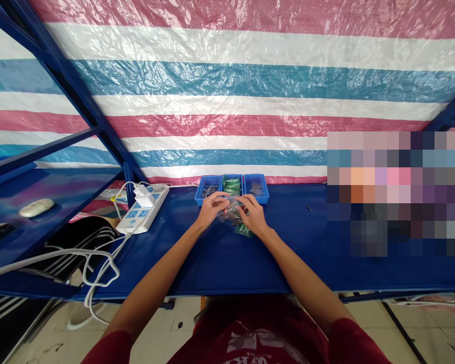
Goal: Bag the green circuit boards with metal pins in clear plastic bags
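My left hand (213, 208) and my right hand (252, 211) meet over the blue table, just in front of three small blue bins. Between them is a clear plastic bag (232, 206), its edges pinched by the fingers of both hands. Under the bag and by my right hand lie small metal pieces (236, 220), partly hidden. A green printed packet (243, 230) rests on the table below my right hand. Behind the hands, the left bin (198, 198) holds metal screw-like pieces, the middle bin (232, 177) green packets, and the right bin (265, 194) clear bags.
To the left stands a white power strip (140, 217) with a plugged-in charger and looping white cables (98, 268). A small dark piece (308, 208) lies right of the bins. Blue frame posts (91, 114) and a striped sheet (227, 81) bound the table (220, 273). The far right is blurred out.
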{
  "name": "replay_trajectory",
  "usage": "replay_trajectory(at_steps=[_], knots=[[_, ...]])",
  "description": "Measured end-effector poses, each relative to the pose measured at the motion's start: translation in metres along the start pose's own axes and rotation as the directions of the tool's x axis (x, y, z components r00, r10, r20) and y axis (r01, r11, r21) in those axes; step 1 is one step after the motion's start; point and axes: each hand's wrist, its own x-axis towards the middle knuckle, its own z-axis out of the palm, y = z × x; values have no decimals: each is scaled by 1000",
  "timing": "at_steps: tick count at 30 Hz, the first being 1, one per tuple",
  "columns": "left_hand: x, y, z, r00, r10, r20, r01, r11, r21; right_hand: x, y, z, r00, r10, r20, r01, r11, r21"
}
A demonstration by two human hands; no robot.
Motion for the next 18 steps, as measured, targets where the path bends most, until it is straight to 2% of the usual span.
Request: replay_trajectory(at_steps=[5, 9, 11, 15, 18], knots=[[-1, -1, 1, 1000, 17, 6, -17, 999, 42, 2, -1, 1, 999, 10, -34, -12, 998, -61], [0, -1, 0, 992, 122, -18, -118, 984, 134, 5, -7, -1, 993, 92, -80, -89, 995, 41], [0, -3, 0, 991, 133, -2, -131, 977, 170, 6, -10, -2, 985, 153, -80, -144, 983, 110], [-1, -8, 1, 997, 73, 26, -76, 980, 184, 6, -13, -2, 956, 293, 5, -285, 923, 259], [0, -9, 0, 994, 105, -20, -99, 974, 206, 6, -12, -3, 942, 328, 69, -333, 897, 289]])
